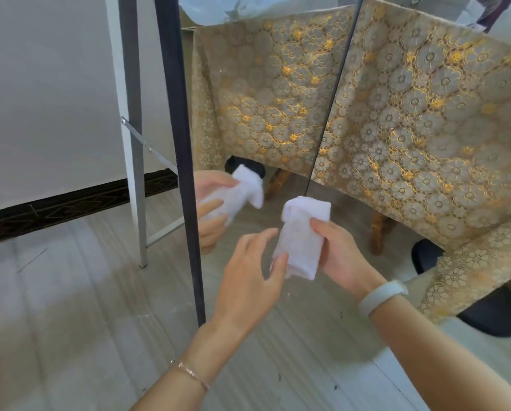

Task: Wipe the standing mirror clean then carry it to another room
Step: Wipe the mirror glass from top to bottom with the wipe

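- The mirror stands on the floor just ahead of you, its dark frame to your left.
- Your left hand has loose fingers touching the cloth's lower edge.
- Your right hand grips the folded cloth, held off the glass.
- You seem mid-wipe, refolding; next, press the cloth flat to the glass.

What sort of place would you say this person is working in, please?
Most likely a room in a home. A dark-framed standing mirror stands on a pale wood-look floor, beside a table draped in a gold floral tablecloth, with a dark patterned skirting board along the white wall.
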Available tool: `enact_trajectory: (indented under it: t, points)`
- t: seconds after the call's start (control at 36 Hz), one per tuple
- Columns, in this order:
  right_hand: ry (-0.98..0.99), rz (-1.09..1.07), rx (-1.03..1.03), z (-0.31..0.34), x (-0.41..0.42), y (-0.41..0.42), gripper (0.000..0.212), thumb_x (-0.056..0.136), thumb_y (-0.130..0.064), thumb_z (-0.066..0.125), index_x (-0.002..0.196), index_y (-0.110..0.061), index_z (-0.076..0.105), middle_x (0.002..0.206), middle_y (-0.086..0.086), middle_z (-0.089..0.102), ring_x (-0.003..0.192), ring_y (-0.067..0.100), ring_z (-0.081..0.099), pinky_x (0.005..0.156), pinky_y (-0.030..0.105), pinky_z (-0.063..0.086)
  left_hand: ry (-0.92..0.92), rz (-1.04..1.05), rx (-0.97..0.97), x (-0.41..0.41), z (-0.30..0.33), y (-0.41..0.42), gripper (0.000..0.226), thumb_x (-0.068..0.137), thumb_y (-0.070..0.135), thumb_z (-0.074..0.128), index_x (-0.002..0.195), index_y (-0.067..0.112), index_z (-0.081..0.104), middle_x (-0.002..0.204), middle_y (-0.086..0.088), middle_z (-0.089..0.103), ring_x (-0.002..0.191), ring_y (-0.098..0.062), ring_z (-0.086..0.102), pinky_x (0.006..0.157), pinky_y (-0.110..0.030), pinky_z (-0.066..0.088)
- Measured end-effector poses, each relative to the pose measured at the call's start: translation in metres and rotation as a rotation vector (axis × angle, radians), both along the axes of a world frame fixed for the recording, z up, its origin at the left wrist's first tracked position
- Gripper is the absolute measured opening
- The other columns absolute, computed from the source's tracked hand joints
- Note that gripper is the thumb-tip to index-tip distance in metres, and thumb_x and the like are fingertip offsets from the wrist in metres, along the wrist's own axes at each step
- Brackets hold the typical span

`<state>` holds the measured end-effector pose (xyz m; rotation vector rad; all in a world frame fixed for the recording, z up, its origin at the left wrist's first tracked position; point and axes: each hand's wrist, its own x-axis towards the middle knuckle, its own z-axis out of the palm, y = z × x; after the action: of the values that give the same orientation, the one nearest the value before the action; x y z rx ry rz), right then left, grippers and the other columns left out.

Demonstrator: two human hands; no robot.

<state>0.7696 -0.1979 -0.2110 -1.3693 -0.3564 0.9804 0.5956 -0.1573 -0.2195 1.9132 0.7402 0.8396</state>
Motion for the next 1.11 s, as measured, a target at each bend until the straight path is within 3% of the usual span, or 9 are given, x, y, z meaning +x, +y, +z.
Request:
enact_trajectory:
  t: [0.11, 0.22, 0.39, 0.47, 0.61, 0.75, 0.89, 1.0, 1.11]
  points:
    - [-0.346, -0.338, -0.139, -0.005, 0.043, 0.028, 0.022, 0.09, -0.014, 0.05, 0.112, -0.013, 0.056, 0.101, 0.008, 0.059, 0.09, 0.024, 0.056, 0.069, 0.032, 0.046, 0.085, 0.23, 0.215, -0.027, -0.009, -0.012, 0.031, 0.08, 0.053, 0.038, 0.092, 0.032, 0.058, 0.086, 0.021, 0.05, 0.078, 0.002, 0.047, 0.058, -0.021, 0.045]
    - [-0.531, -0.478, -0.259, -0.008, 0.085, 0.07, 0.02, 0.087, -0.011, 0.048, 0.104, -0.008, 0.059, 0.098, 0.01, 0.056, 0.089, 0.024, 0.052, 0.078, 0.036, 0.044, 0.057, 0.415, 0.365, -0.051, -0.006, -0.007, 0.025, 0.082, 0.042, 0.041, 0.071, 0.023, 0.053, 0.069, 0.013, 0.05, 0.067, -0.007, 0.046, 0.045, -0.026, 0.04]
    - [-0.559, -0.559, -0.273, -0.002, 0.111, 0.122, 0.036, 0.09, -0.02, 0.038, 0.122, -0.012, 0.053, 0.118, 0.011, 0.059, 0.103, 0.028, 0.054, 0.093, 0.037, 0.044, -0.097, 0.537, 0.135, -0.06, 0.018, 0.015, 0.023, 0.076, 0.053, 0.039, 0.092, 0.036, 0.035, 0.078, 0.016, 0.048, 0.081, -0.002, 0.05, 0.063, -0.015, 0.037]
    - [-0.621, -0.522, -0.253, 0.004, 0.097, 0.13, 0.035, 0.09, -0.014, 0.035, 0.119, -0.012, 0.055, 0.105, 0.004, 0.055, 0.093, 0.021, 0.051, 0.081, 0.026, 0.04, -0.216, 0.421, 0.007, -0.054, 0.028, 0.028, 0.012, 0.085, 0.044, 0.037, 0.096, 0.046, 0.036, 0.09, 0.022, 0.05, 0.083, 0.008, 0.051, 0.069, -0.007, 0.04]
    - [-0.929, -0.453, 0.023, 0.016, 0.035, 0.111, 0.036, 0.092, -0.017, 0.035, 0.125, -0.015, 0.048, 0.128, 0.008, 0.051, 0.117, 0.021, 0.048, 0.102, 0.037, 0.04, -0.341, 0.356, -0.025, -0.043, 0.034, 0.028, 0.017, 0.09, 0.033, 0.027, 0.08, 0.032, 0.041, 0.053, 0.018, 0.044, 0.047, -0.002, 0.038, 0.046, -0.012, 0.032]
    - [-1.217, -0.108, 0.485, 0.004, -0.076, 0.058, 0.021, 0.091, -0.019, 0.044, 0.111, -0.018, 0.048, 0.094, 0.004, 0.046, 0.083, 0.011, 0.045, 0.072, 0.017, 0.04, -0.471, 0.367, -0.062, -0.035, 0.032, 0.025, 0.022, 0.093, 0.026, 0.027, 0.089, 0.031, 0.048, 0.068, 0.022, 0.052, 0.064, 0.008, 0.047, 0.062, -0.005, 0.037]
    - [-1.593, -0.049, 0.611, -0.015, -0.106, 0.05, 0.026, 0.087, -0.012, 0.051, 0.111, -0.02, 0.049, 0.097, 0.0, 0.045, 0.077, 0.017, 0.054, 0.057, 0.026, 0.047, -0.557, 0.325, -0.142, -0.037, 0.037, 0.029, 0.025, 0.091, 0.025, 0.03, 0.079, 0.019, 0.052, 0.068, 0.013, 0.053, 0.063, 0.004, 0.046, 0.06, -0.007, 0.039]
    - [-1.483, -0.314, 0.437, 0.007, -0.067, 0.073, 0.022, 0.092, -0.025, 0.039, 0.111, -0.019, 0.049, 0.096, 0.005, 0.05, 0.084, 0.015, 0.047, 0.065, 0.024, 0.037, -0.529, 0.324, -0.147, -0.041, 0.034, 0.028, 0.031, 0.092, 0.028, 0.03, 0.079, 0.008, 0.05, 0.072, -0.014, 0.046, 0.069, -0.011, 0.042, 0.065, -0.025, 0.036]
    - [-1.044, -0.536, 0.139, 0.039, -0.005, 0.105, 0.026, 0.094, -0.018, 0.037, 0.113, -0.012, 0.053, 0.102, 0.003, 0.05, 0.096, 0.017, 0.05, 0.08, 0.03, 0.041, -0.507, 0.31, -0.162, -0.043, 0.034, 0.03, 0.033, 0.091, 0.03, 0.031, 0.075, 0.006, 0.045, 0.07, -0.008, 0.037, 0.065, -0.013, 0.035, 0.06, -0.021, 0.032]
